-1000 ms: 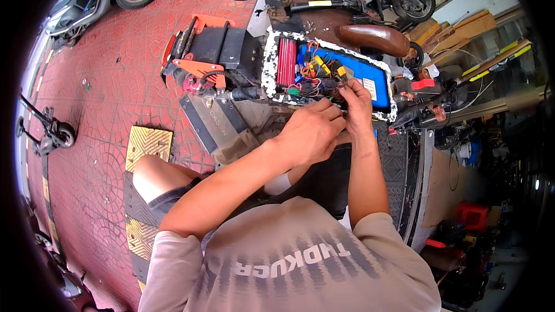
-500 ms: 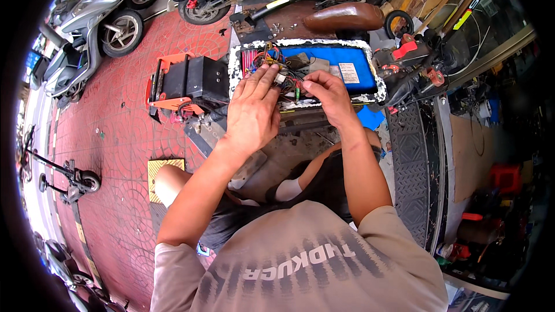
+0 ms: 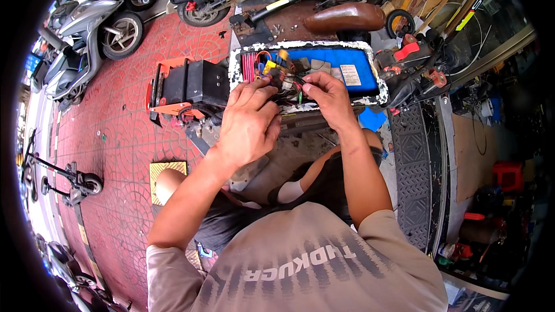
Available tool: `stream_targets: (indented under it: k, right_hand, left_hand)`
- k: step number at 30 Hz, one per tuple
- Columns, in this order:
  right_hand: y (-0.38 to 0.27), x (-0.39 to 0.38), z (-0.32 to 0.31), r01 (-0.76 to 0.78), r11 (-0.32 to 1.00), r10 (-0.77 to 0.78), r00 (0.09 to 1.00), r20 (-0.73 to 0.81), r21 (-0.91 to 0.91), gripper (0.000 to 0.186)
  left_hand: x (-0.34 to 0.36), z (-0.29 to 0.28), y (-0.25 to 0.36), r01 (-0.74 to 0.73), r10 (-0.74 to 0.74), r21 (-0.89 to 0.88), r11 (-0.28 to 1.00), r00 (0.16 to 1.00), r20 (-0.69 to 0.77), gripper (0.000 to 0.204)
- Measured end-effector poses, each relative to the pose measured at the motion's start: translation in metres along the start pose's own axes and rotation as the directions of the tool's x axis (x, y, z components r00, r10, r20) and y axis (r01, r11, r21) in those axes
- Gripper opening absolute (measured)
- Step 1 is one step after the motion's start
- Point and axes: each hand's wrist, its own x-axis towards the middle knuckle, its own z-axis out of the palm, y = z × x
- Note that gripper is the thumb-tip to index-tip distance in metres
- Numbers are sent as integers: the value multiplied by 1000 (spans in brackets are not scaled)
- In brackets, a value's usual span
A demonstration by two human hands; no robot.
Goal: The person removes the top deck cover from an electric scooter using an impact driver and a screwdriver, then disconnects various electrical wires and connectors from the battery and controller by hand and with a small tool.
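Note:
A bundle of coloured wires with connectors (image 3: 286, 79) rises from an open long compartment, whose rim (image 3: 378, 84) is smeared with white. Beside the wires lies a blue-wrapped battery pack (image 3: 357, 56) with a pale label. My left hand (image 3: 250, 118) rests over the near left rim, its bent fingers against the wires and its thumb apart; their tips are partly hidden. At the bundle's right side, my right hand (image 3: 328, 97) pinches dark wires between thumb and fingers. A yellow connector (image 3: 269, 67) stands up above my left fingertips.
Left of the compartment is a black and orange scooter part (image 3: 199, 81). A brown fender-like piece (image 3: 346, 17) lies beyond it. Red clamp-like parts (image 3: 406, 51) are at its right. Parked scooters (image 3: 118, 29) line the far left; a black ridged ramp (image 3: 411, 179) lies at right.
My left hand has drawn slightly back and left, its fingers more bent. The wire bundle stands higher, with the yellow connector now showing. My right hand has shifted slightly.

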Motion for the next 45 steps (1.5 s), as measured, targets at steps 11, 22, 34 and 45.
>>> stream_targets:
  k: [11, 22, 34, 45]
  right_hand:
    - [-18, -1, -8, 149, 773, -170, 985, 24, -617, 26]
    - [-87, -22, 40, 471, 482, -531, 828, 181, -739, 26]
    - [-35, -80, 38, 314, 485, -440, 894, 83, -816, 28]
    - [-26, -261, -92, 12, 765, -493, 654, -574, -644, 42]
  left_hand:
    - [51, 35, -79, 571, -605, -315, 758, 796, -16, 37]
    - [38, 57, -73, 674, -696, -567, 474, 681, 227, 49]
    - [59, 19, -22, 199, -237, -248, 948, 962, -135, 32]
    - [57, 53, -163, 576, -350, -422, 701, 792, 500, 17]
